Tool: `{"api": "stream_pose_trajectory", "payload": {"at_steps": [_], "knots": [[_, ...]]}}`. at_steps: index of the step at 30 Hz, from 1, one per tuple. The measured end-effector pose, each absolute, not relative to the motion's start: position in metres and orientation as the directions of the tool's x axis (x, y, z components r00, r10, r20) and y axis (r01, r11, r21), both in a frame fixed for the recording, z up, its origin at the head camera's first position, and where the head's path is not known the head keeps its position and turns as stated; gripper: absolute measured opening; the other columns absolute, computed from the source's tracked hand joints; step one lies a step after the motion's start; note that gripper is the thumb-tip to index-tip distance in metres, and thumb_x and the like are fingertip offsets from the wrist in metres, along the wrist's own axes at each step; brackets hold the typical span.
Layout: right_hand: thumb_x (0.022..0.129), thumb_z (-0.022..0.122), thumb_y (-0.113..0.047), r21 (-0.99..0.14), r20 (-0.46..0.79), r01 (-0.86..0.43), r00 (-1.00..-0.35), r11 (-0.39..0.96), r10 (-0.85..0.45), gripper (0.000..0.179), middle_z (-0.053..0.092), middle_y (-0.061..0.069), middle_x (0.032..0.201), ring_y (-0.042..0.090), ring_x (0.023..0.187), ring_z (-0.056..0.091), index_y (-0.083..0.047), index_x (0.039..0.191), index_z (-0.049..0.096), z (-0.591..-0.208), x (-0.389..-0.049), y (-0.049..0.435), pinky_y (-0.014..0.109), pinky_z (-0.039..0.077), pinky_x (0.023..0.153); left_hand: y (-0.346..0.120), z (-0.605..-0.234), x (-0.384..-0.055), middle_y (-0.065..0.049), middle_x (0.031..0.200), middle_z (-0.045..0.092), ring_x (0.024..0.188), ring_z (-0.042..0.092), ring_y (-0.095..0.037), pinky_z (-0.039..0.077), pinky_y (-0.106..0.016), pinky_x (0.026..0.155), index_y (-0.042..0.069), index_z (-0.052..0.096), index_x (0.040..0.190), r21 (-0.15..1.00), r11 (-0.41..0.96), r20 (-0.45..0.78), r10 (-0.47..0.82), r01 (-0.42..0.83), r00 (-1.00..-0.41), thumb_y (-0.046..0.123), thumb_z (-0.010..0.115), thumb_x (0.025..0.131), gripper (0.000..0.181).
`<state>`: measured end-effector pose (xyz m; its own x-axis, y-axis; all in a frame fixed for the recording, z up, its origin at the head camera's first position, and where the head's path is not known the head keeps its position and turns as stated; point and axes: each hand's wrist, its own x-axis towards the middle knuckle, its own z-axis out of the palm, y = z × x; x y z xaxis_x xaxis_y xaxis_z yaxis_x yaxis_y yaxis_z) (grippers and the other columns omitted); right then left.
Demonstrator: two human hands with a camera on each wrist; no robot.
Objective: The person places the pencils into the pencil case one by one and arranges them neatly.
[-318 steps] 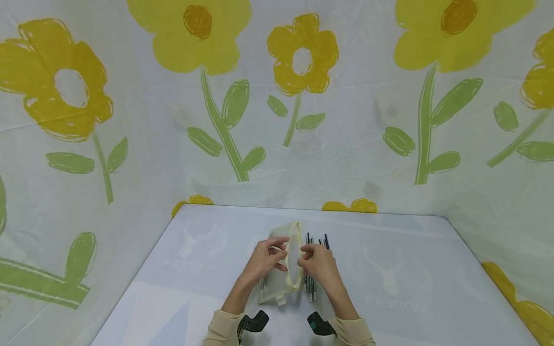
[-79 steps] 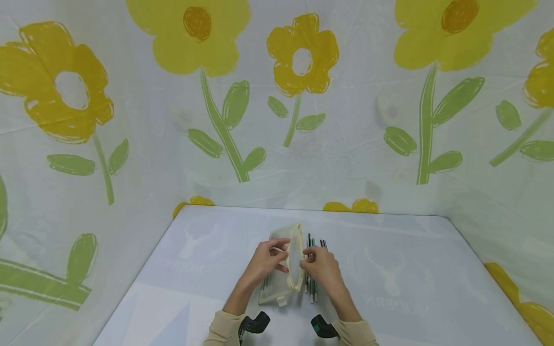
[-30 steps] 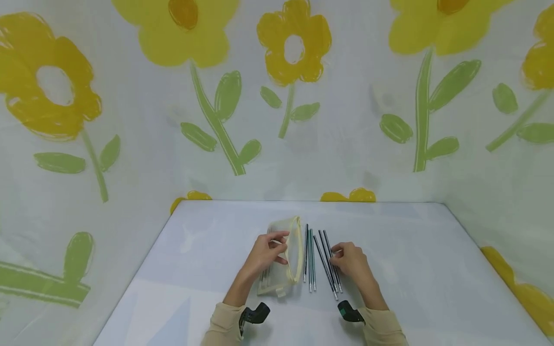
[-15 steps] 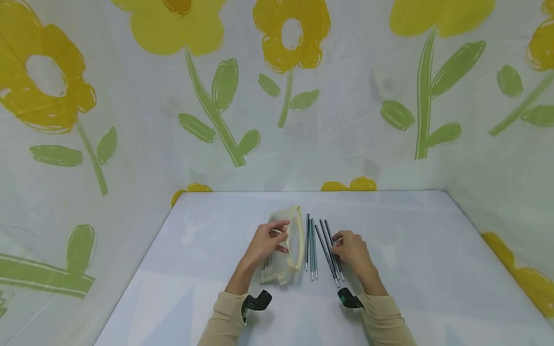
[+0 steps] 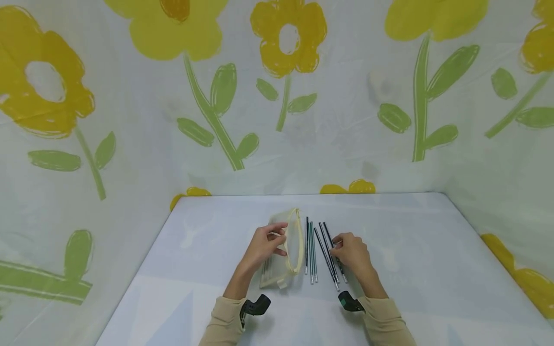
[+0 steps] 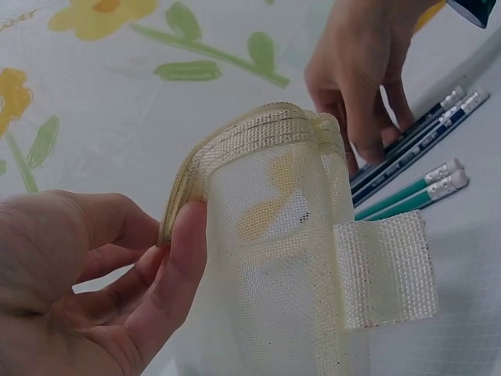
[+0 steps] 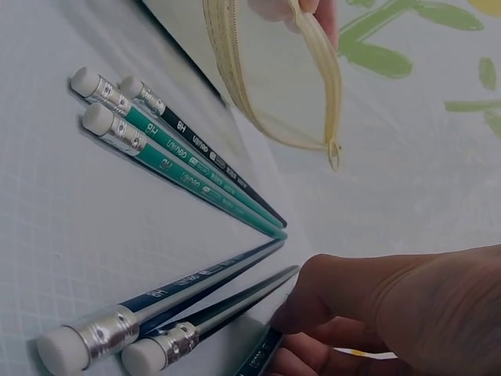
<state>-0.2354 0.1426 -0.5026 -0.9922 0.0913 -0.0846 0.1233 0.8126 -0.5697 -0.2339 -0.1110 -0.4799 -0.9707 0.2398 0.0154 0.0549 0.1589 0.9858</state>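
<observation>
A pale yellow mesh zip pouch (image 5: 279, 273) stands on its side with its zipped mouth facing right and gaping. My left hand (image 5: 262, 246) pinches the near zipper edge between thumb and fingers, clearly seen in the left wrist view. Thin long shapes show faintly through the mesh. Right of the pouch lie two green pencils (image 7: 172, 160) and a dark pencil (image 7: 196, 137), eraser ends towards me. Farther right are two more dark pencils (image 7: 156, 301). My right hand (image 5: 352, 252) pinches another dark pencil (image 7: 262, 359) at the right end of this group; fingers hide part of it.
The white tabletop (image 5: 415, 269) extends on both sides of the hands. Behind it hangs a flower-printed curtain (image 5: 337, 144). Each wrist carries a black camera mount (image 5: 257, 305) close above the table.
My right hand has left the pouch's right zipper edge and moved right to the dark pencils. The rightmost pencil has since swung slightly away from its neighbours. My left hand keeps its hold.
</observation>
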Motion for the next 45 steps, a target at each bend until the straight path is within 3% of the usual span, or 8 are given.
{"api": "stream_pose_trajectory", "payload": {"at_steps": [11,23,35,45], "knots": [[0.081,0.074,-0.015,-0.615,-0.096,0.115,-0.993,0.78,0.071,0.032,0.069,0.008,0.084,0.017,0.069,0.059,0.0,0.109,0.071,-0.493,-0.238,0.15,0.027,0.051,0.055,-0.105,-0.474,-0.238,-0.019,0.107,0.055,0.08,0.059,-0.02,0.066,-0.038,0.062,-0.006,0.055,0.134,0.981,0.175,0.033,0.246,0.078,-0.969,-0.002,0.055,0.093,0.041],[0.083,0.069,-0.01,-0.695,-0.127,0.12,-0.991,0.709,0.044,0.033,0.07,0.012,0.091,0.015,0.067,0.062,0.0,0.114,0.07,-0.493,-0.239,0.151,0.026,0.058,0.058,-0.108,-0.475,-0.234,-0.016,0.108,0.055,0.081,0.061,-0.017,0.066,-0.034,0.062,0.002,0.057,0.135,0.983,0.171,0.018,0.232,0.059,-0.973,0.004,0.059,0.094,0.041],[0.084,0.067,-0.007,-0.764,-0.143,0.126,-0.989,0.633,0.023,0.033,0.068,0.009,0.086,0.013,0.064,0.061,-0.001,0.116,0.069,-0.494,-0.238,0.143,0.025,0.06,0.058,-0.111,-0.478,-0.234,-0.02,0.108,0.055,0.08,0.06,-0.019,0.065,-0.036,0.06,-0.004,0.056,0.134,0.982,0.182,0.002,0.21,0.041,-0.978,-0.003,0.057,0.093,0.041],[0.083,0.067,-0.006,-0.797,-0.131,0.123,-0.991,0.592,0.03,0.033,0.065,0.012,0.087,0.015,0.062,0.063,0.0,0.115,0.069,-0.489,-0.235,0.136,0.027,0.062,0.057,-0.108,-0.48,-0.235,-0.016,0.107,0.056,0.08,0.06,-0.018,0.065,-0.033,0.059,-0.001,0.058,0.134,0.984,0.171,0.021,0.214,0.059,-0.977,0.002,0.059,0.093,0.041]]}}
